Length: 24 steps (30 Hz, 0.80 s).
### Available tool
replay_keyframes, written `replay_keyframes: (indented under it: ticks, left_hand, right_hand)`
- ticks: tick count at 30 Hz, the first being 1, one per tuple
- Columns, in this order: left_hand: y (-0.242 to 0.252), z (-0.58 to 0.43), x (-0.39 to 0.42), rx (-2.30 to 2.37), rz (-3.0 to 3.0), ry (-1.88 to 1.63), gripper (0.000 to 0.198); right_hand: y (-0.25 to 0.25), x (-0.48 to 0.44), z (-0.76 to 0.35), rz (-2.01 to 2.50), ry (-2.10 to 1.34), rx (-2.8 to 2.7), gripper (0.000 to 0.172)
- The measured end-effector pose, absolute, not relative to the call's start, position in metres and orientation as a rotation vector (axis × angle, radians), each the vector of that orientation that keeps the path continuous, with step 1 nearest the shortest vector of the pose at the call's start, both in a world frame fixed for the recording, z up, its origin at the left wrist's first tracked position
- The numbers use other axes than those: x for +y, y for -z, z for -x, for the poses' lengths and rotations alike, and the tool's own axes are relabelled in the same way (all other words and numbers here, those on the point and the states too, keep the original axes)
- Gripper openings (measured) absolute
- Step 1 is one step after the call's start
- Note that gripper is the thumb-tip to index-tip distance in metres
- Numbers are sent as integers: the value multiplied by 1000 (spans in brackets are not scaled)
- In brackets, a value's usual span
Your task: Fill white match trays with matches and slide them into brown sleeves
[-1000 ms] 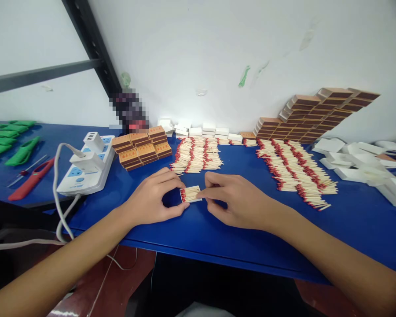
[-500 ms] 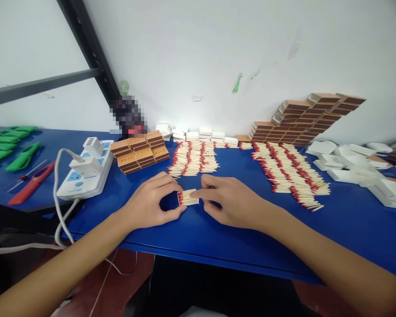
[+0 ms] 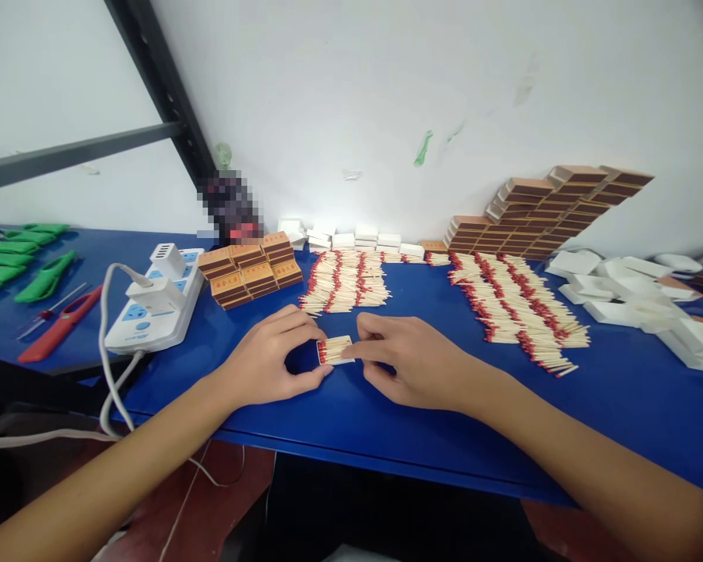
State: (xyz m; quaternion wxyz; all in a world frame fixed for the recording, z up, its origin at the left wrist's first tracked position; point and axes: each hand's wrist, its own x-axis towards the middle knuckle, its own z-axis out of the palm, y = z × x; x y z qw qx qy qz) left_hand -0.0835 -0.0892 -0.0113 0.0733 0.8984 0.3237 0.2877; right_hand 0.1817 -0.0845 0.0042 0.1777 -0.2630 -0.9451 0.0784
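Note:
A small white matchbox tray filled with red-tipped matches lies on the blue table in front of me. My left hand holds its left end, thumb at the near corner and fingers at the far one. From the right, my right hand puts its outstretched index finger on the matches in the tray. The other right fingers are curled, the thumb stands apart below, and I see nothing held between them. Just behind the tray lies a pile of loose matches.
A wider match pile spreads to the right, before stacked brown matchboxes. White trays lie scattered at far right. Closed matchboxes and a power strip with cables stand left, near a red lighter and green items.
My right index finger has slid slightly to the right along the matches, uncovering more of them. The left hand keeps its hold on the tray. The whole view has shifted a little.

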Motion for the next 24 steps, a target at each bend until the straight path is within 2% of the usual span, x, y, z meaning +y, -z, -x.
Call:
replay_keyframes:
  ticks: [10, 18, 22, 24]
  left_hand:
    - [3, 80, -85, 938, -2611, -972, 24]
    - [-16, 52, -65, 997, -2565, -935, 26]
    - [-22, 35, -51, 1069, -2512, -913, 27]
    - [-22, 29, -45, 1080, -2481, -900, 28]
  right_hand:
    - [-7, -74, -190, 737, -247, -2467, 27]
    - [-18, -52, -219, 923, -508, -2299, 39]
    - [-22, -39, -234, 978, -655, -2289, 27]
    - [-24, -34, -240, 1009, -739, -2273, 30]
